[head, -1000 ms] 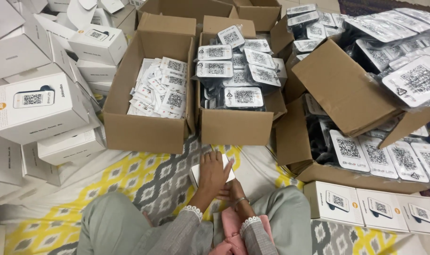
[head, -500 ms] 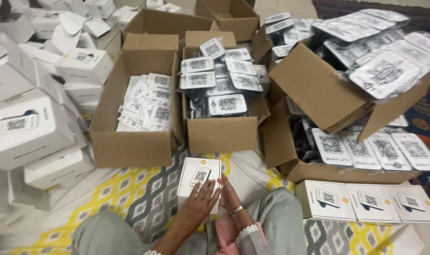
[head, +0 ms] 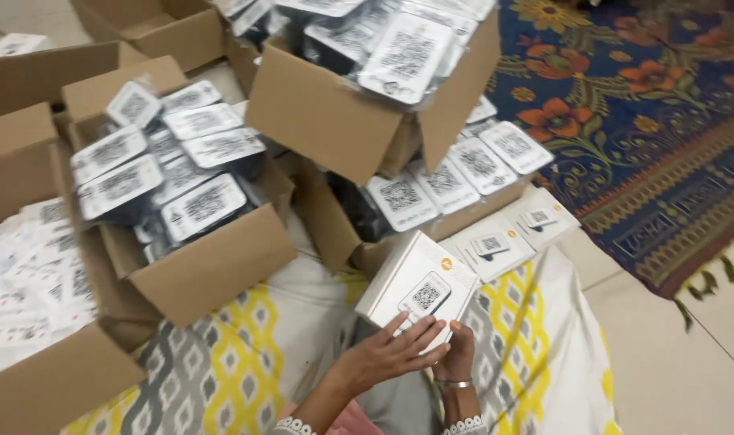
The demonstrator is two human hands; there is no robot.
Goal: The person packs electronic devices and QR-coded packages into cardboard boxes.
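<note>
A patterned rug (head: 657, 137), dark blue with orange flowers, covers the floor at the right, beside a soft yellow, grey and white printed sheet (head: 222, 379) where the person sits. On and around the sheet stand open cardboard boxes: the nearest (head: 206, 266) brims with flat dark packets in glossy plastic under white square-code labels, and a tilted one (head: 343, 113) behind holds the same. A row of flat white cartons (head: 504, 238) lies by the rug's edge.

The small white carton (head: 419, 286), smooth matte card with a device picture on its face, is lifted just above the lap. The left hand (head: 387, 354) lies spread with its fingers across the front face; the right hand (head: 456, 354) clasps the lower edge from beneath. The step in hand looks like handling or checking one carton; turning it calls for a firm two-sided hold, as the card is slick.
</note>
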